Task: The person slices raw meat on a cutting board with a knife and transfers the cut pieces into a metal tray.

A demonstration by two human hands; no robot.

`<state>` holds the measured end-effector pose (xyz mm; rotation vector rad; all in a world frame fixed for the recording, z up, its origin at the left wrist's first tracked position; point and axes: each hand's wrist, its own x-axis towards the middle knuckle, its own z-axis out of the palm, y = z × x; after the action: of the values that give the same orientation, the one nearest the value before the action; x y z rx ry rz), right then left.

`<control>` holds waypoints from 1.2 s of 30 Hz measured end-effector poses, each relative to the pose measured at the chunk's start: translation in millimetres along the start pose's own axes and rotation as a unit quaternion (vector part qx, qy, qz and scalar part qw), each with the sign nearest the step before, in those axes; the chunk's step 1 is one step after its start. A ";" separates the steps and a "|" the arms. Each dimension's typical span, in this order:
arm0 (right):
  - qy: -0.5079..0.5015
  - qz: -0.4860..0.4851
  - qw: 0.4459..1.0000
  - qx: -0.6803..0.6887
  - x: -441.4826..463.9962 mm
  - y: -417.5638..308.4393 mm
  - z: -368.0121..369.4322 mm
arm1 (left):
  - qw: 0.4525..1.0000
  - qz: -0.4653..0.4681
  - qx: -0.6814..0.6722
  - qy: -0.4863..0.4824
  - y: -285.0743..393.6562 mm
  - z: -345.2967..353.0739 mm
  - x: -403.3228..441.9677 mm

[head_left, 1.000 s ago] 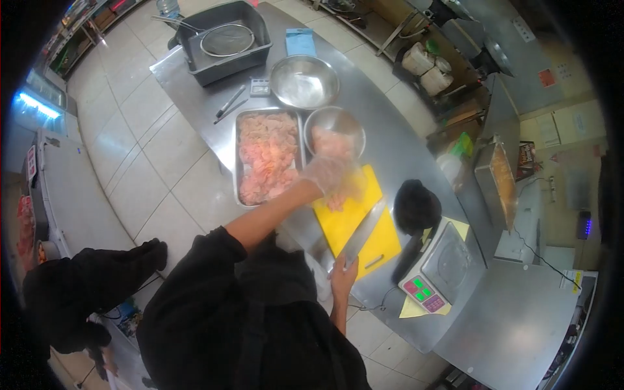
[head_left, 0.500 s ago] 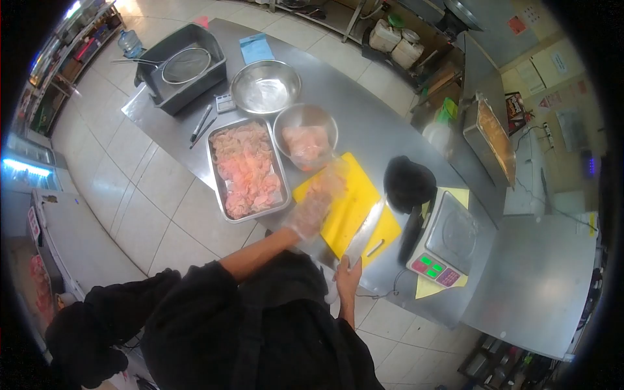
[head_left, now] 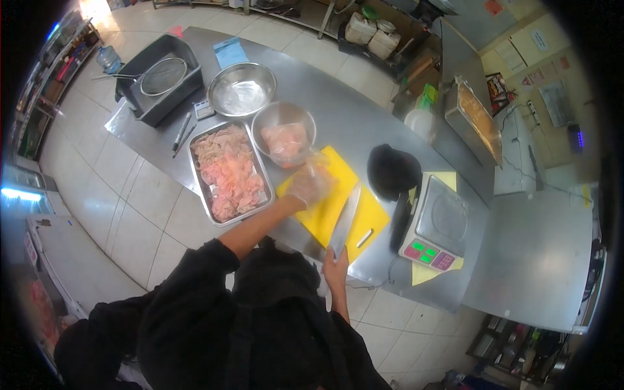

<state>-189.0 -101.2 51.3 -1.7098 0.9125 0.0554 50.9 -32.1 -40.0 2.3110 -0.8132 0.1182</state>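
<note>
My right hand is closed round the handle of a large, wide-bladed kitchen knife. Its blade lies over the yellow cutting board, pointing away from me. My left hand, in a clear plastic glove, is over the board's left part, beside the near rim of a steel bowl. Blur and the glove hide its fingers and anything in them. Inside that bowl is pale pink raw meat. Left of the board, a steel tray holds many pieces of raw meat.
Farther back stand a second steel bowl and a grey tub with a strainer. Markers and a small device lie nearby. A black object and a weighing scale are right of the board.
My left hand has moved away from me across the board, toward the meat bowl. My right hand keeps its grip on the knife. The whole view has shifted slightly.
</note>
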 end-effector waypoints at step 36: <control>-0.007 0.010 0.948 -0.317 13.2 26.4 -9.6 | 0.940 0.060 0.072 -0.328 57.3 -41.0 -74.9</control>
<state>-199.3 -118.0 27.2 -2.2870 0.9618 0.4132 -37.3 -0.3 2.3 2.4550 -1.3065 -0.5914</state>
